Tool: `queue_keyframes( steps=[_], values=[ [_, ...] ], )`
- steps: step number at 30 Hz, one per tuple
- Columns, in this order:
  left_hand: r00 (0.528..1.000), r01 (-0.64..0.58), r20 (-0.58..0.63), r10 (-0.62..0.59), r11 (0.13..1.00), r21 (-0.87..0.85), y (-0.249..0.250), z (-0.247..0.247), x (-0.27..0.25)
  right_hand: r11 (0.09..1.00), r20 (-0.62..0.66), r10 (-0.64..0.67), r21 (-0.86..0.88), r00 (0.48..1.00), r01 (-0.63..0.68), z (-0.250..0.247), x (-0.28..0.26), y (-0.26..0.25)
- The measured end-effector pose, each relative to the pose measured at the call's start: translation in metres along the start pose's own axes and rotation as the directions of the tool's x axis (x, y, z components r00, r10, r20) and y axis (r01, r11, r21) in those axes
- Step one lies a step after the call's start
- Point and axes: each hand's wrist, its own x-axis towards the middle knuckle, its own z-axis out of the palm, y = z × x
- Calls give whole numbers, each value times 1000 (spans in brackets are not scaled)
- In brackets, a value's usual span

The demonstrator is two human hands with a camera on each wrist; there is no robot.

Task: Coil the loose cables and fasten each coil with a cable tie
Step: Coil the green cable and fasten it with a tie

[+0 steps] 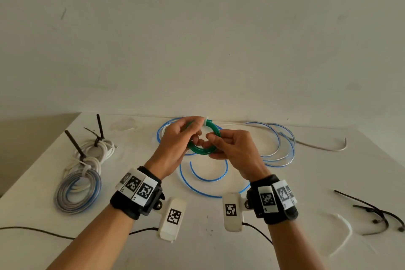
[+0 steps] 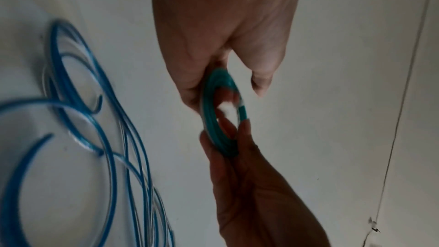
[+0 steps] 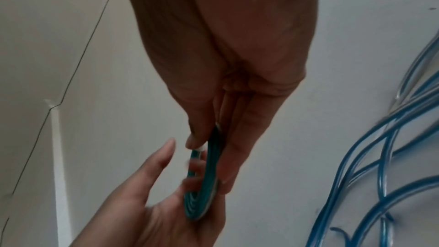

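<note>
A small green cable coil (image 1: 201, 151) is held up above the white table (image 1: 219, 247), with a white cable tie (image 1: 206, 121) wrapped around its top. My left hand (image 1: 195, 136) grips the coil's upper left, fingers curled round it near the tie. My right hand (image 1: 210, 141) pinches the coil's right side between thumb and fingers. The left wrist view shows the green coil (image 2: 223, 129) edge-on between both hands, the white tie (image 2: 228, 106) blurred inside it. In the right wrist view the thumb and fingers (image 3: 237, 138) clamp the coil (image 3: 204, 191).
Loose blue cable (image 1: 203, 182) sprawls on the table under and behind the hands. At the left lie tied white cable bundles (image 1: 96, 149) and a blue-grey coil (image 1: 76, 193). Black cable ties (image 1: 372, 215) lie at the right; a white cable (image 1: 317, 147) runs along the back.
</note>
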Motion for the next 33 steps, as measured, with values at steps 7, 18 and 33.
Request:
queue_keyframes(
  steps=[7, 18, 33],
  values=[
    [999, -38, 19, 37, 998, 45, 25, -36, -34, 998, 70, 22, 60, 997, -26, 6, -12, -23],
    [990, -24, -134, 47, 986, 164, 32, -85, -75, 985, 122, -21, -165, 992, 41, 74, -22, -50],
    [948, 318, -102, -301, 913, 257, 38, -179, -122, 947, 314, 152, -316, 937, -48, 184, 5, -1]
  ],
)
